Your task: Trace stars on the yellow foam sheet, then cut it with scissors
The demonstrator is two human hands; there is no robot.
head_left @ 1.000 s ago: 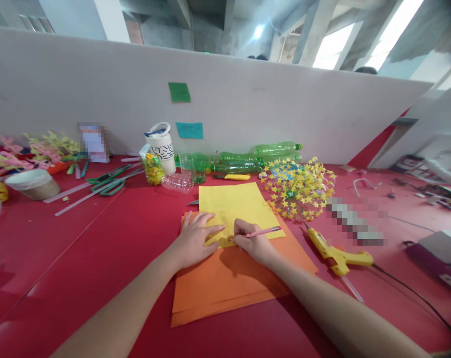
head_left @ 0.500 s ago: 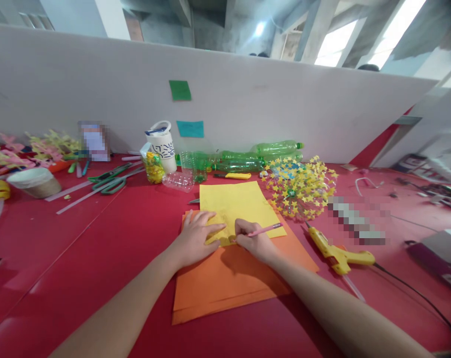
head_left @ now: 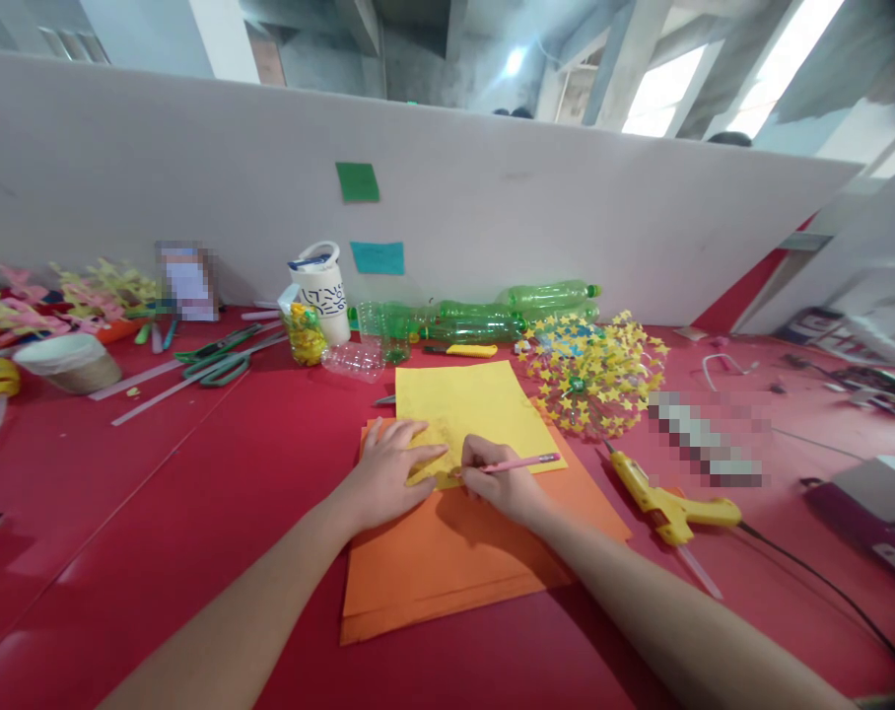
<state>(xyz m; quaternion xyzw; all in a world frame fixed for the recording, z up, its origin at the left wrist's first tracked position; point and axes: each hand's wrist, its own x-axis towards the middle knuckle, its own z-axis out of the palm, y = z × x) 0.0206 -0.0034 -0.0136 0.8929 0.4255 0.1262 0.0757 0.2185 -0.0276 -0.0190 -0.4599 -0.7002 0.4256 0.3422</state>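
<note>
Yellow paper (head_left: 484, 404) lies on the red table (head_left: 196, 552), over the far part of some orange sheets (head_left: 454, 567), and its far edge reaches past theirs onto the table. The left hand (head_left: 392, 473) is flat, with the fingers spread apart; it rests on the near left corner of the yellow paper and grasps nothing. The right hand (head_left: 499, 483) is closed around a pink pencil (head_left: 525, 461), which leans to the right with its eraser end up. The pencil's tip is at the near edge of the yellow paper, between the two hands; whether it touches, one cannot tell for sure.

To the right of the orange sheets is a yellow glue gun (head_left: 661, 503), and beyond it, beside the far right corner of the yellow paper, stands a bunch of yellow stars (head_left: 602, 370). Along the far edge of the table, before the white wall (head_left: 233, 187), there are green bottles (head_left: 477, 328), a yellow cutter (head_left: 471, 350) and a white cup (head_left: 327, 306). Farther left lie green scissors (head_left: 230, 368), well apart from the left hand.
</note>
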